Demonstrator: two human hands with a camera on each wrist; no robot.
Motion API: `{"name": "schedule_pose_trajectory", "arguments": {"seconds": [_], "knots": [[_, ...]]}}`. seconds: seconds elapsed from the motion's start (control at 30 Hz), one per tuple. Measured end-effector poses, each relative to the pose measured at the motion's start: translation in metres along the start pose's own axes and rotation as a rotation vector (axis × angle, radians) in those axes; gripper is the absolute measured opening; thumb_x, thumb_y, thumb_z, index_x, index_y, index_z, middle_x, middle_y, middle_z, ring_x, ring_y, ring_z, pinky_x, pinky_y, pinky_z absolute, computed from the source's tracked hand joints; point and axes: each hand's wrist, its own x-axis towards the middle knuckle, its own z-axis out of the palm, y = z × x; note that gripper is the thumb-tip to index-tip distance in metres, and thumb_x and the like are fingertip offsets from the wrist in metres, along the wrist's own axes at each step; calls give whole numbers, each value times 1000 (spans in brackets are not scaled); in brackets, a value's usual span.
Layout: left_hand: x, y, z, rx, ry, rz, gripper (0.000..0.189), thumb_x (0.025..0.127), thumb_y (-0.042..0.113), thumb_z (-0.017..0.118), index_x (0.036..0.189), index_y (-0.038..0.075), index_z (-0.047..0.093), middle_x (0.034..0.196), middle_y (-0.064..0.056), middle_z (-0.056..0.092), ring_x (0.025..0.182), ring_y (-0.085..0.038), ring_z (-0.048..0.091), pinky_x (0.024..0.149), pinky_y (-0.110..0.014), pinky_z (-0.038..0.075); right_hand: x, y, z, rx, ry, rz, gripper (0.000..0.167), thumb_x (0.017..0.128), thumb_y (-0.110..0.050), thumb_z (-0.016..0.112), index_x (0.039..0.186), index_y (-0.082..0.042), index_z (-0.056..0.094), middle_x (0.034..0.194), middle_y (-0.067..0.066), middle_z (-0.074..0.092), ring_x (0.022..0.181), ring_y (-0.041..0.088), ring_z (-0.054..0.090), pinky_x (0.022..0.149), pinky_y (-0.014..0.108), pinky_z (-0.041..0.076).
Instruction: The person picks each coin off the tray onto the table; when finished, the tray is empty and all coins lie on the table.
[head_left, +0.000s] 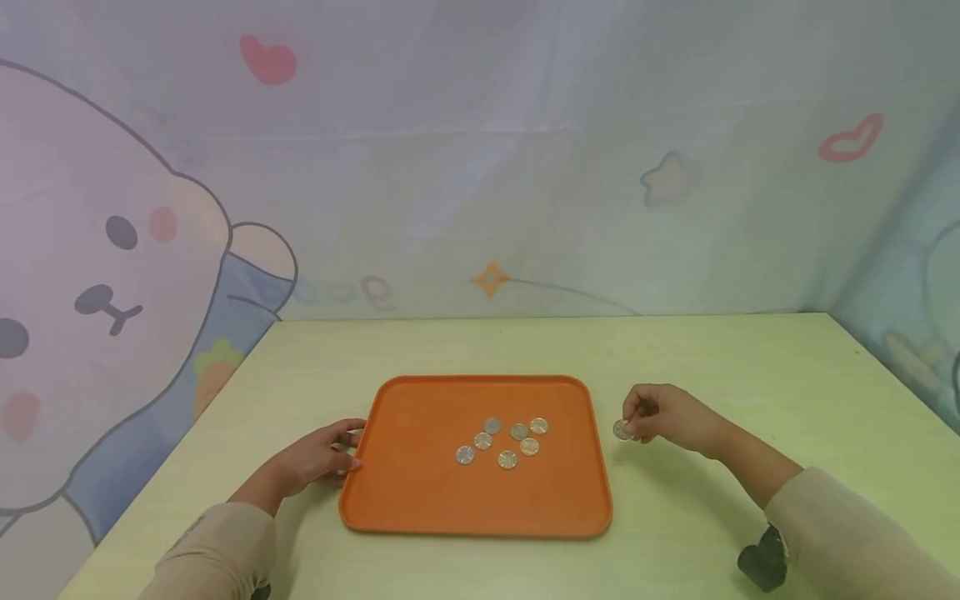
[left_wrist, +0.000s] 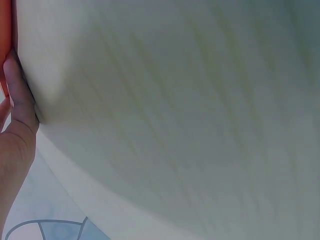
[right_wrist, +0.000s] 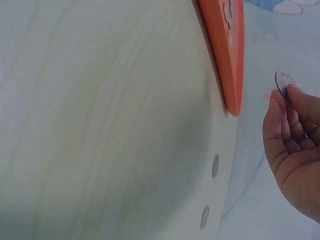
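An orange tray (head_left: 420, 500) lies flat on the table, with several silver-coloured coins (head_left: 507, 459) spread over its middle and right. At the tray's left edge, my left hand (head_left: 318, 454) holds the rim, the thumb (left_wrist: 20, 85) against it; the other fingers are partly hidden. My right hand (head_left: 671, 417) is just right of the tray and pinches one coin (head_left: 622, 430) between thumb and fingertips. In the right wrist view this coin (right_wrist: 284, 82) shows upright on its edge, apart from the tray.
The right wrist view shows two more coins (right_wrist: 215, 166) lying on the pale table near the tray; I cannot make them out in the head view. Behind the table (head_left: 712, 358) hangs a printed cloth (head_left: 450, 208) with a cartoon bear, and another cloth side closes the right.
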Motion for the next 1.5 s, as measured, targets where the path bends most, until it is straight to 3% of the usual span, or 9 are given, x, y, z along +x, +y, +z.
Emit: {"name": "schedule_pose_trajectory", "arguments": {"seconds": [0.73,1.13,1.5], "knots": [[1,-2,-1,-5,-14,14,61,79,-1,54,131,-4,23,115,-19,35,83,-19,51,68,-34,47,-31,36,-64,-93,217,112,23,84,-12,55,94,7,45,83,8,54,77,23,54,68,31,45],[0,-2,-3,-7,-18,15,61,79,0,54,131,-4,22,117,-20,34,84,-20,52,69,-35,47,-32,59,-81,-172,280,171,28,85,-18,54,95,7,46,87,9,56,79,20,55,70,33,45],[1,-1,-1,-7,-8,11,60,79,-1,54,131,-4,23,116,-20,35,85,-20,51,70,-36,47,-27,78,-89,-201,303,205,27,85,-12,53,97,11,44,85,10,55,75,19,55,67,34,46]]}}
